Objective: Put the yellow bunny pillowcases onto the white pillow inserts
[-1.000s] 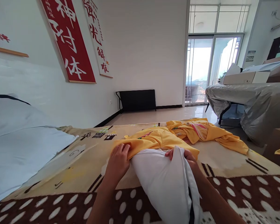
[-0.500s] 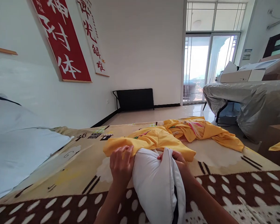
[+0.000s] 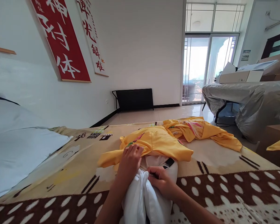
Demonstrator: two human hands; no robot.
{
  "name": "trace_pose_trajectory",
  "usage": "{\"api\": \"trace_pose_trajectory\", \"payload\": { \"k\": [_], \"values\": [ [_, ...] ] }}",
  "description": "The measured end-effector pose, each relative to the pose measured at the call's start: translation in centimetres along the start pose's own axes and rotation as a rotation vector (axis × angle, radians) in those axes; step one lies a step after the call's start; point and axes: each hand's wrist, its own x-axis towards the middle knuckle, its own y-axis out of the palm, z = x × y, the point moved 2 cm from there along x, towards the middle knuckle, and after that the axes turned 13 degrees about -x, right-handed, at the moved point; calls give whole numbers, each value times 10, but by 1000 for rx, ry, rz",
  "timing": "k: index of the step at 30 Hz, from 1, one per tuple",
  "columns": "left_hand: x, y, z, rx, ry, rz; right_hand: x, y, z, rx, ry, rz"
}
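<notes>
A puffy white pillow [image 3: 154,202] lies on the bed in front of me, with a raised fold along its top and a dark strip at its far end. Over that far end spreads a printed yellow cloth [image 3: 156,140]. My left hand [image 3: 130,160] is closed on the yellow cloth's near edge, its fingers curled down and partly hidden. With bent fingers, my right hand [image 3: 162,180] grips the white pillow just beside its raised fold. Both hands are close together at the pillow's upper part. How far the cloth reaches around the pillow is hidden.
More crumpled yellow cloth [image 3: 200,130] lies behind on the patterned blanket [image 3: 84,155]. White pillows [image 3: 25,155] are piled at the left. To the right stands a plastic-covered table [image 3: 252,96] bearing boxes, with a cardboard box [image 3: 274,133] below it.
My right hand has moved left and toward me, drawing the pillow's folded edge leftward. The dark strip now shows at the far end. My left hand has shifted right with the yellow cloth.
</notes>
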Motion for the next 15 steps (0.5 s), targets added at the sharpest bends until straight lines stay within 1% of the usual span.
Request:
{"api": "trace_pose_trajectory", "payload": {
  "k": [3, 5, 7, 8, 10, 13, 15],
  "values": [
    [2, 8, 0, -82, -76, 106, -2, 8, 2, -28, -10, 25],
    [1, 10, 1, -118, -108, 120, -3, 10, 1, -23, -5, 17],
    [0, 9, 1, -138, -117, 104, -2, 9, -2, -2, 9, 4],
    [0, 8, 0, -172, -121, 86, -1, 8, -5, 16, 16, -1],
    [-1, 5, -2, -308, -141, 12, 3, 5, -13, 68, 42, -46],
    [-3, 0, -8, -622, -220, -123, 16, -2, -25, 143, 114, -152],
    [-4, -3, -12, -801, -286, -167, 28, -6, -31, 117, 149, -246]
  ]
}}
